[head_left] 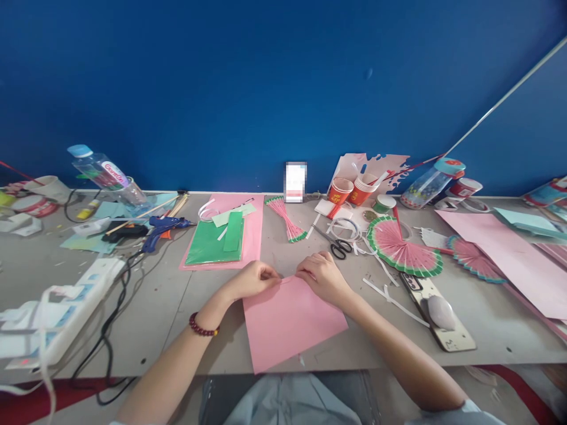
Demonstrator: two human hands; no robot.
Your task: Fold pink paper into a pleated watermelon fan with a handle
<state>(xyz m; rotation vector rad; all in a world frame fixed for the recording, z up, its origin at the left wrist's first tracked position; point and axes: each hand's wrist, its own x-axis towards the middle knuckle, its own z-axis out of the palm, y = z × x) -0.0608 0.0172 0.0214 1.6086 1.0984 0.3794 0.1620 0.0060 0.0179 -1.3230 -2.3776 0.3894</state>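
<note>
Pink sheet (292,330) on the near part of the table (225,348), worked only at its far edge.

At the sheet's eleven o'clock the left hand (254,280) pinches that edge, fingertips drawn together; at one, the right hand (323,274) has its fingers bent closed on it. A narrow fold seems begun between them; the broad remainder lies flat, so the folding looks barely started. Beyond, a bunched strip (286,219) at twelve and a spread watermelon-patterned fan (403,248) at two are already pleated.
</note>
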